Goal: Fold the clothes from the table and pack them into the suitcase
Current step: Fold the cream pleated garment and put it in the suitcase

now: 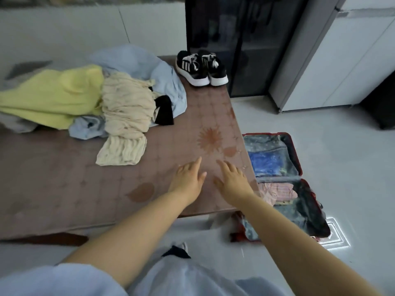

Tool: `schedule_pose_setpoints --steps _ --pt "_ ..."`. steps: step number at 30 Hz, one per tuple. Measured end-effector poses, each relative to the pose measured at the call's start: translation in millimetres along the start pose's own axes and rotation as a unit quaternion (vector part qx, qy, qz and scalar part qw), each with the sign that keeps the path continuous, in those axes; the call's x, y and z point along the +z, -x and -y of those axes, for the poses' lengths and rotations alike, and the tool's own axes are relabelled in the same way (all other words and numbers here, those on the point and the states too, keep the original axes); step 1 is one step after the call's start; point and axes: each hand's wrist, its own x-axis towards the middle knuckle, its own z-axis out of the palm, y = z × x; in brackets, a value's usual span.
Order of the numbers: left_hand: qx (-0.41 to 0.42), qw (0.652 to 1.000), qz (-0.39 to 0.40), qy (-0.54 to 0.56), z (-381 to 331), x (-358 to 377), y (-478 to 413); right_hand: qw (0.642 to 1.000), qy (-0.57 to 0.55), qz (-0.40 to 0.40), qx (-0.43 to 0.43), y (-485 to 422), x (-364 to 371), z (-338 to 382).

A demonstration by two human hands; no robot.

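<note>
A heap of clothes lies at the far left of the brown patterned table [64, 178]: a yellow garment [53, 97], a cream crinkled garment [126, 122], a pale blue one [149, 69] and a small black piece [164, 111]. My left hand [188, 178] and my right hand [232, 178] hover side by side over the table's bare near-right corner, fingers spread, holding nothing. The red suitcase [297, 154] lies open on the floor to the right of the table, with blue fabric [265, 164] in its far half and pink striped cloth [275, 192] in its near half.
A pair of black-and-white sneakers [202, 68] stands on the table's far right corner. A dark glass-door cabinet [241, 39] and a white cabinet [333, 60] stand behind. Grey floor [342, 167] surrounds the suitcase.
</note>
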Motion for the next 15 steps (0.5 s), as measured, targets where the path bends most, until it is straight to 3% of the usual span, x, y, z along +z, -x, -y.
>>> schedule_pose_setpoints --steps 6,15 --pt "-0.025 0.998 -0.044 0.031 53.0 -37.2 -13.7 1.000 0.007 0.005 -0.017 -22.7 12.8 41.5" --pt "-0.014 0.993 -0.112 -0.038 171.8 -101.3 -70.9 0.999 0.001 0.029 -0.016 -102.3 28.3 126.5"
